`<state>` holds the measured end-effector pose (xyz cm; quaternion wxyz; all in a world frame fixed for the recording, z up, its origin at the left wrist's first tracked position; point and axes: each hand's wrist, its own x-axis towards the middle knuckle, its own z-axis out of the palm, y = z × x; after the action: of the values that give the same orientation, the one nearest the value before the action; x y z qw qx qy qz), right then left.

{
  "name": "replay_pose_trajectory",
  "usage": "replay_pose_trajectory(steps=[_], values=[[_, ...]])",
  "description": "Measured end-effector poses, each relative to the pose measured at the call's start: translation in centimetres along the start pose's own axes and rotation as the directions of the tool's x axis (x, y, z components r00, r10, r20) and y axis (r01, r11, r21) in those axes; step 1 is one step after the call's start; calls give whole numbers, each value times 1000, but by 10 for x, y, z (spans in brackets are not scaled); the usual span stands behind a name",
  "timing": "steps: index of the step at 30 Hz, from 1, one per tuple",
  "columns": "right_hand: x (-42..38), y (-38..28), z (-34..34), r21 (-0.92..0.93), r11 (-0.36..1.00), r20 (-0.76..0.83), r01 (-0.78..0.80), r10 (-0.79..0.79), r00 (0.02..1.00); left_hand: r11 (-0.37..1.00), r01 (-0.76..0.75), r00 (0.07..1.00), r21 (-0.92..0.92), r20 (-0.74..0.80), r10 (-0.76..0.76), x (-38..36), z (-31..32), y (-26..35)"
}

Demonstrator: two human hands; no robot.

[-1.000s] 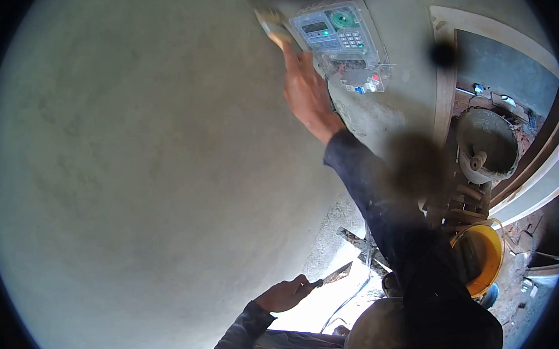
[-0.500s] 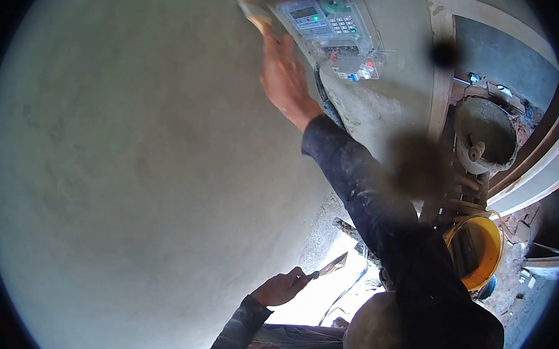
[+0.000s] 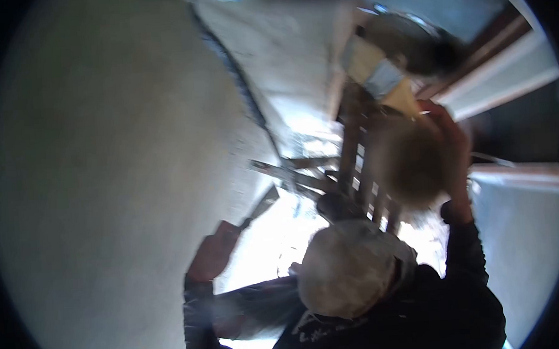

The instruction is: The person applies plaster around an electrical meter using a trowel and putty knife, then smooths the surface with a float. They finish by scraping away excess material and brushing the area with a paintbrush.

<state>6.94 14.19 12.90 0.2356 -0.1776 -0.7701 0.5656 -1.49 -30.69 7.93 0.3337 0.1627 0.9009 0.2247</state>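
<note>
My right hand (image 3: 446, 131) is closed round the handle of a flat paintbrush (image 3: 383, 79), its pale bristles pointing up and left toward a round grey tub (image 3: 411, 38). A blurred brown spot on the lens covers part of this hand. At the lower left, my left hand (image 3: 214, 250) grips a trowel (image 3: 262, 204), its flat blade angled up and right beside the plastered wall (image 3: 120, 157). Motion blur softens both hands and tools.
Wooden slats (image 3: 351, 152) and crossed boards stand below the tub. A dark cable (image 3: 233, 69) runs down the wall. A pale stained cap (image 3: 347, 269) fills the lower middle, above a dark shirt. Bright light comes from below.
My right hand has come down from the wall beside the electricity meter to near the tub, still holding the paintbrush. The view has swung right; the meter's keypad has left it. The trowel stays in my left hand.
</note>
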Motion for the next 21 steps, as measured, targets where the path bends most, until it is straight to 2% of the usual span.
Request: replay_pose_trajectory(steps=[1,2,3,4,5,7,8,10,11,13,14,17,18,20,21], values=[[-4,-3,-50,-220,975,58,-32,46,997,994,-9,1000,-110,24,12,-3,-2,6],[-13,-27,-76,-404,911,33,-83,105,994,977,-19,999,-213,24,25,2,-4,14],[-21,-34,-100,-574,815,59,-80,139,989,973,-32,998,-229,51,45,7,-2,21],[-29,-37,-120,-711,701,84,-62,173,981,931,-60,994,-360,69,91,10,-3,26],[-34,-30,-130,-714,698,85,-63,176,981,874,-74,990,-480,70,122,13,-6,33],[-48,-4,-126,-904,416,191,101,181,965,843,-78,984,-532,93,149,19,-9,45],[-50,1,-112,-927,359,205,108,246,947,811,-84,978,-580,110,179,23,-10,52],[-57,35,-101,-934,315,249,166,245,937,767,-83,982,-636,78,171,27,-10,63],[-61,53,-104,-926,327,268,187,224,937,732,-68,976,-678,109,191,28,-9,68],[-58,77,-114,-918,258,348,301,162,923,682,-71,956,-728,145,255,36,-12,81],[-55,74,-113,-917,252,352,308,150,924,677,-83,957,-731,132,259,41,-11,86],[-42,51,-101,-901,265,348,345,-37,937,597,-73,926,-799,167,337,62,-4,98],[-38,47,-93,-903,261,343,342,-45,938,597,-83,925,-798,162,345,68,-2,105],[-36,38,-74,-855,463,249,234,-31,968,552,-74,902,-830,181,393,80,3,119],[-39,33,-62,-750,654,224,104,101,969,534,-69,888,-843,192,418,86,8,124]])
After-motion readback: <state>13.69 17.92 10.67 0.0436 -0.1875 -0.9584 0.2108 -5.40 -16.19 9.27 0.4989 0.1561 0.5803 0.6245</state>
